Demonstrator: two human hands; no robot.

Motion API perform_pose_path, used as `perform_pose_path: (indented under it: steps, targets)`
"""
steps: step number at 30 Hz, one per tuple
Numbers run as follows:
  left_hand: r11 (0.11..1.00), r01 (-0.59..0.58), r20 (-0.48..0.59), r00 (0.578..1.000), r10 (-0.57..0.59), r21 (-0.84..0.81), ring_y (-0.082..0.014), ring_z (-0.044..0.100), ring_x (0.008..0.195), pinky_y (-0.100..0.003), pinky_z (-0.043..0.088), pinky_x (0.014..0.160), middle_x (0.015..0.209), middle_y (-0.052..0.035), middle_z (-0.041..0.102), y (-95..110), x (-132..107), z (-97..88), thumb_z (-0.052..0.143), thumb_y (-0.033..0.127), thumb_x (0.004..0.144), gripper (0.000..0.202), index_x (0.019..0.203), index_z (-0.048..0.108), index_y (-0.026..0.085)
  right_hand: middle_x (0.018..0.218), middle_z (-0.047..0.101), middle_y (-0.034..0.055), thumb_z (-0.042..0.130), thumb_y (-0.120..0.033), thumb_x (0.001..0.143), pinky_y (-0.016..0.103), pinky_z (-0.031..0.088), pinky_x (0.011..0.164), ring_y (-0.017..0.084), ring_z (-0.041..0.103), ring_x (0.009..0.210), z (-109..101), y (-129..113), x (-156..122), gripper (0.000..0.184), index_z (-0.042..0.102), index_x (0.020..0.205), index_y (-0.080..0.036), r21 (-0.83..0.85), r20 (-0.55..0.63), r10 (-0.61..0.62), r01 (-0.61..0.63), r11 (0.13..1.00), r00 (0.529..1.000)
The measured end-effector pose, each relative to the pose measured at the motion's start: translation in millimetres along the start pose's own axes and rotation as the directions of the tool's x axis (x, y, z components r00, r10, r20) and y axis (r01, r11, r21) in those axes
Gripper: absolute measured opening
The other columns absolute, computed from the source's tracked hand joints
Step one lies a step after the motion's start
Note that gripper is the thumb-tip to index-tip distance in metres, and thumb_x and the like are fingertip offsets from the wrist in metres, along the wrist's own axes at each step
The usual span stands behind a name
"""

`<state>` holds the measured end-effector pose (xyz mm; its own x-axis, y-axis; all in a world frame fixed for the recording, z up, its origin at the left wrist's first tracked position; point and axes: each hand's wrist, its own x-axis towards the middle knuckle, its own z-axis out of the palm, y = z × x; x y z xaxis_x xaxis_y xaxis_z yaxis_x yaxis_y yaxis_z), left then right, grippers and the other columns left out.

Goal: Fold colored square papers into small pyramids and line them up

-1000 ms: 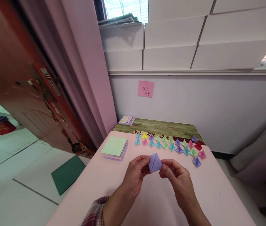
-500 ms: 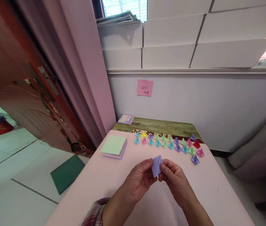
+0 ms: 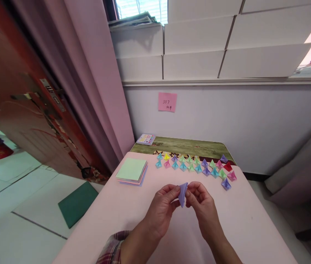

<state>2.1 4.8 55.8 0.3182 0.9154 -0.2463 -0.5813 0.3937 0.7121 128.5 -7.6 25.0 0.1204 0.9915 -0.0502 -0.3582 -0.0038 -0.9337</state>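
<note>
Between my hands, above the pink tabletop (image 3: 133, 209), is a small piece of folded purple paper (image 3: 183, 194), narrow and pointed at top and bottom. My left hand (image 3: 161, 209) pinches its left side between thumb and fingers. At its right edge, my right hand (image 3: 204, 205) grips with thumb and curled fingers; the fingertips behind the paper are partly hidden. Beyond my hands stand several small folded paper shapes in rows, among them a purple one (image 3: 226, 184), a pink one (image 3: 231, 176) and a yellow one (image 3: 166, 156).
A stack of coloured paper squares (image 3: 131, 170), pale green on top, lies at the table's left. A small printed packet (image 3: 146, 139) sits at the back left corner. Behind the table, a pink note (image 3: 167, 102) is on the wall. A green board (image 3: 78, 203) lies on the floor.
The purple paper has turned more edge-on and looks narrower. My right hand has shifted its grip, its fingers rising along the paper's right edge. The whole view has shifted slightly.
</note>
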Motion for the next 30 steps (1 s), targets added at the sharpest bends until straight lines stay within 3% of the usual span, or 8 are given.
perform_pose_path:
  steps: [6,10,13,16,20,23,26,30]
  targets:
    - [0.995,-0.054,-0.003,0.999,0.054,0.079,-0.0144,0.056,0.064,-0.032,0.047,0.068,0.069,-0.0031,0.063,-1,-1,0.4,0.072,0.029,0.075,0.022,0.066,0.06,0.014,0.063,0.059,-0.0007,0.071,-0.042,0.076,0.022,0.041,0.052,0.011,0.047,0.055,-1,-6,-4,0.024,0.066,0.08,-0.018,-0.133,0.041,-0.042,0.047,0.99,0.998]
    - [0.947,-0.195,-0.077,0.972,0.221,0.254,-0.0117,0.054,0.065,-0.027,0.045,0.067,0.073,-0.001,0.061,-1,3,-5.8,0.075,0.029,0.07,0.02,0.068,0.061,0.014,0.07,0.062,0.0014,0.067,-0.041,0.08,0.024,0.043,0.058,0.013,0.051,0.061,-10,-15,-1,0.024,0.069,0.088,-0.018,-0.173,0.208,-0.011,0.048,0.984,0.978]
    - [0.83,-0.288,0.013,0.947,0.321,0.478,-0.0121,0.054,0.069,-0.025,0.043,0.066,0.075,-0.0007,0.059,7,6,-11.6,0.074,0.028,0.071,0.019,0.068,0.062,0.014,0.079,0.064,0.0033,0.067,-0.041,0.08,0.026,0.044,0.066,0.014,0.054,0.07,-16,-21,5,0.026,0.069,0.091,-0.018,-0.179,0.345,0.04,0.024,0.984,0.938]
    - [0.629,-0.314,0.172,0.945,0.278,0.712,-0.0127,0.052,0.068,-0.025,0.041,0.062,0.075,-0.0011,0.058,18,5,-13.9,0.071,0.03,0.073,0.019,0.066,0.061,0.015,0.068,0.06,0.0005,0.071,-0.04,0.077,0.023,0.041,0.061,0.013,0.05,0.066,-20,-20,11,0.026,0.07,0.086,-0.016,-0.238,0.36,0.103,-0.015,0.971,0.927]
    - [0.422,-0.31,0.239,0.947,0.213,0.852,-0.0126,0.051,0.068,-0.024,0.038,0.061,0.073,-0.0004,0.057,24,4,-13.7,0.069,0.023,0.071,0.014,0.065,0.059,0.016,0.064,0.059,-0.0005,0.074,-0.04,0.074,0.023,0.039,0.059,0.011,0.048,0.062,-25,-11,15,0.026,0.07,0.081,-0.015,-0.277,0.383,0.169,-0.062,0.959,0.908]
    - [0.499,-0.286,0.222,0.957,0.185,0.818,-0.0114,0.052,0.066,-0.022,0.038,0.059,0.071,0.0011,0.057,17,8,-15.8,0.066,0.019,0.072,0.009,0.074,0.058,0.017,0.061,0.06,-0.0003,0.075,-0.041,0.072,0.023,0.04,0.058,0.011,0.049,0.059,-27,-3,16,0.028,0.07,0.077,-0.014,-0.265,0.37,0.193,-0.096,0.96,0.909]
    - [0.655,-0.267,0.153,0.962,0.226,0.707,-0.012,0.056,0.069,-0.023,0.043,0.062,0.076,0.0003,0.06,8,12,-19.6,0.065,0.026,0.077,0.019,0.091,0.055,0.018,0.059,0.06,-0.0002,0.075,-0.044,0.072,0.023,0.039,0.056,0.011,0.049,0.058,-28,2,15,0.03,0.069,0.075,-0.015,-0.251,0.242,0.131,-0.068,0.966,0.961]
    - [0.778,-0.137,0.127,0.989,0.074,0.614,-0.0139,0.061,0.062,-0.026,0.047,0.061,0.076,-0.004,0.066,0,13,-22.1,0.072,0.038,0.073,0.035,0.095,0.057,0.015,0.062,0.061,0.0009,0.073,-0.047,0.073,0.024,0.043,0.058,0.013,0.052,0.06,-26,2,12,0.032,0.069,0.078,-0.016,-0.234,0.072,0.031,-0.013,0.972,0.997]
